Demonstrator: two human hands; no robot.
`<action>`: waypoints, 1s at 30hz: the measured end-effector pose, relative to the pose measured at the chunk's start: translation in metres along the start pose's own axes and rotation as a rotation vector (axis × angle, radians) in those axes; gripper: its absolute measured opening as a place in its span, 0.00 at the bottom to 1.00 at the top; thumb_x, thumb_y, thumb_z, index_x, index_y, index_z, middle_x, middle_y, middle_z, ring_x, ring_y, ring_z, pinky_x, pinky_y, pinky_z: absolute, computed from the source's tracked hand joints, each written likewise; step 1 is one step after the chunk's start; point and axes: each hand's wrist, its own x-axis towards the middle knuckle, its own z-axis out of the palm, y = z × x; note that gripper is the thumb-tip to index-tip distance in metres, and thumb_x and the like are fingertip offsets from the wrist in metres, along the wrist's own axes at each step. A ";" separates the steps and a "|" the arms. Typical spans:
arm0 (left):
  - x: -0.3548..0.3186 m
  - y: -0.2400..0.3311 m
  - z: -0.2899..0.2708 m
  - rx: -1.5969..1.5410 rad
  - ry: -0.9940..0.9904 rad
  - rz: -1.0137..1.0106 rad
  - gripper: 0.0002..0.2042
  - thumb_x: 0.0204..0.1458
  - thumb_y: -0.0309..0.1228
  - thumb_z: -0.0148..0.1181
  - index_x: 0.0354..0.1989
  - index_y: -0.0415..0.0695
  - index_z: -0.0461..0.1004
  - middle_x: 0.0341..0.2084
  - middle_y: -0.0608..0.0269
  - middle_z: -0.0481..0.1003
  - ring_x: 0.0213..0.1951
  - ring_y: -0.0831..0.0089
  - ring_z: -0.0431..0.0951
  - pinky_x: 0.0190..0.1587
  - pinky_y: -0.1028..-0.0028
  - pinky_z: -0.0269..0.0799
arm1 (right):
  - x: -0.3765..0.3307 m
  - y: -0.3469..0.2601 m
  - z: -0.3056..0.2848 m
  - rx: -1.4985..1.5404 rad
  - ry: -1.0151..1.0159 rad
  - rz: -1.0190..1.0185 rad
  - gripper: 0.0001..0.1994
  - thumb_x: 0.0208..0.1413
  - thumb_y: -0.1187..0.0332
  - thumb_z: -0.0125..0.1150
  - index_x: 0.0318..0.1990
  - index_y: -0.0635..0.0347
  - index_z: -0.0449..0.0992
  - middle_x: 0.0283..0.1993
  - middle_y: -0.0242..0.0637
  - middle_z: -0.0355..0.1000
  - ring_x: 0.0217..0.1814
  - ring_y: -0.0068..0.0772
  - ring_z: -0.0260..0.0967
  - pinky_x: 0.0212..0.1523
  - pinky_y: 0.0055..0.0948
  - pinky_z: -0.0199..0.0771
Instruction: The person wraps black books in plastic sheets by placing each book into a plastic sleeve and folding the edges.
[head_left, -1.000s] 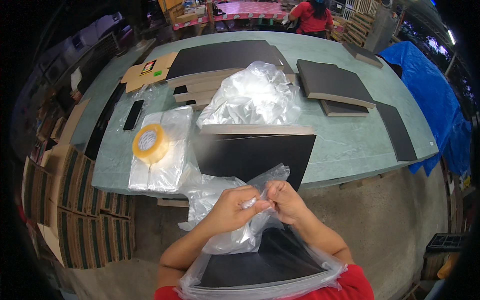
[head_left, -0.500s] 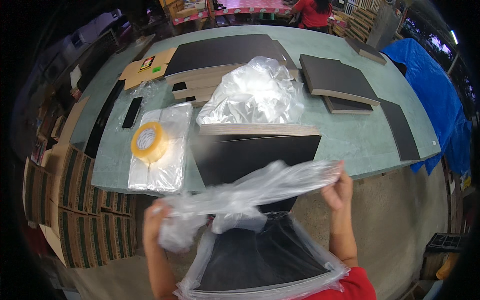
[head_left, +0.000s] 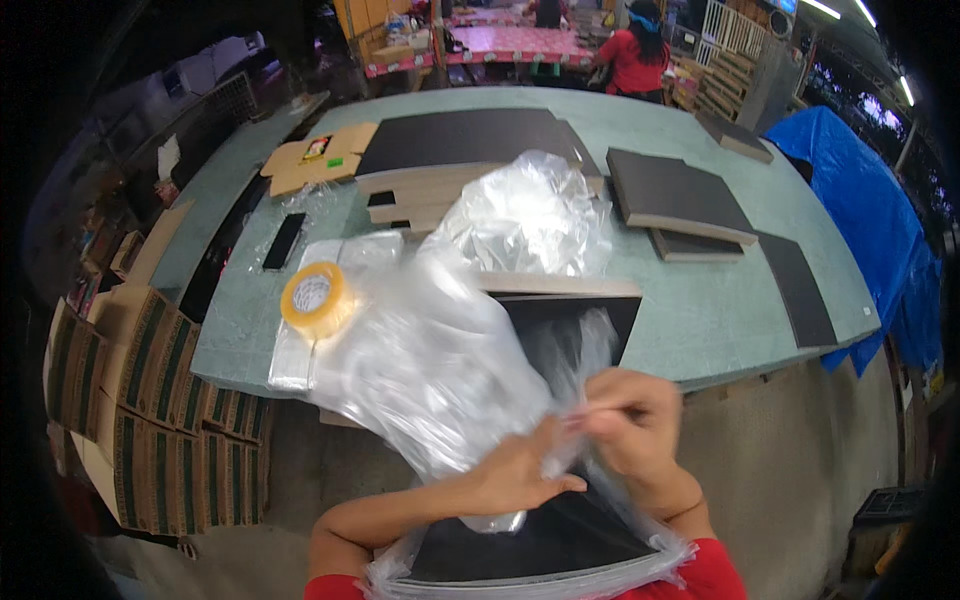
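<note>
A large clear plastic bag (head_left: 430,350), blurred by motion, spreads from the table's front toward me. My right hand (head_left: 635,425) pinches its edge, fingers curled. Reaching across in front of me, my left hand (head_left: 515,470) lies against the bag beside the right hand. Its thumb sticks out and its fingers are stretched, their tips partly lost in the plastic. Below both hands, close to my body, rests a black panel (head_left: 520,545) with clear plastic around its edges. Behind the bag a black-topped stack of boards (head_left: 620,310) stands at the table edge.
On the green table (head_left: 690,330) lie a tape roll (head_left: 318,300), a phone (head_left: 285,241), a crumpled plastic heap (head_left: 530,215), black boards (head_left: 680,195) and flat cardboard (head_left: 310,160). Cartons (head_left: 150,350) stand left, a blue tarp (head_left: 850,210) right. A person (head_left: 635,55) is at the back.
The bag was stretched sideways between both hands; now it spreads out over the table's front. My left hand has crossed rightward to meet the right hand, which has come inward.
</note>
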 end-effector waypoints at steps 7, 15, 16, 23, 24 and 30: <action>0.008 0.001 -0.035 -0.245 0.088 0.116 0.11 0.49 0.33 0.54 0.36 0.38 0.70 0.26 0.63 0.72 0.28 0.83 0.67 0.31 0.78 0.65 | -0.002 0.037 -0.019 -0.177 -0.065 0.226 0.10 0.44 0.67 0.58 0.34 0.60 0.69 0.31 0.32 0.66 0.34 0.25 0.65 0.33 0.22 0.65; -0.004 0.012 -0.061 -0.617 -0.026 -0.043 0.11 0.52 0.33 0.48 0.34 0.38 0.70 0.24 0.70 0.68 0.29 0.82 0.66 0.34 0.80 0.63 | -0.004 0.036 0.007 0.211 -1.257 0.547 0.17 0.53 0.56 0.46 0.37 0.63 0.70 0.31 0.33 0.70 0.31 0.26 0.67 0.33 0.26 0.69; -0.008 0.015 -0.064 -0.734 -0.121 -0.167 0.11 0.53 0.34 0.48 0.34 0.37 0.70 0.23 0.70 0.68 0.29 0.82 0.66 0.34 0.80 0.63 | 0.001 0.028 -0.007 0.207 -1.131 0.556 0.19 0.52 0.54 0.47 0.37 0.64 0.71 0.32 0.35 0.70 0.30 0.28 0.68 0.33 0.29 0.70; -0.004 0.014 -0.095 -0.542 -0.495 0.248 0.10 0.50 0.32 0.50 0.32 0.37 0.72 0.31 0.56 0.73 0.34 0.67 0.72 0.39 0.71 0.65 | 0.006 0.034 -0.019 0.048 -1.677 0.634 0.24 0.48 0.50 0.51 0.36 0.69 0.71 0.30 0.45 0.71 0.39 0.35 0.68 0.41 0.30 0.66; -0.008 0.022 -0.095 -0.607 -0.474 0.412 0.10 0.49 0.31 0.51 0.30 0.37 0.73 0.29 0.54 0.73 0.32 0.63 0.73 0.39 0.69 0.66 | 0.006 0.033 -0.020 -0.259 -1.613 0.653 0.25 0.47 0.50 0.53 0.39 0.68 0.70 0.33 0.46 0.70 0.42 0.37 0.67 0.43 0.32 0.65; -0.025 -0.015 -0.063 0.872 -0.581 -0.068 0.09 0.39 0.27 0.50 0.32 0.41 0.67 0.21 0.52 0.71 0.26 0.54 0.73 0.27 0.63 0.70 | -0.005 0.006 -0.076 -1.712 -1.370 0.137 0.23 0.41 0.51 0.56 0.40 0.61 0.72 0.39 0.48 0.69 0.47 0.40 0.65 0.54 0.50 0.50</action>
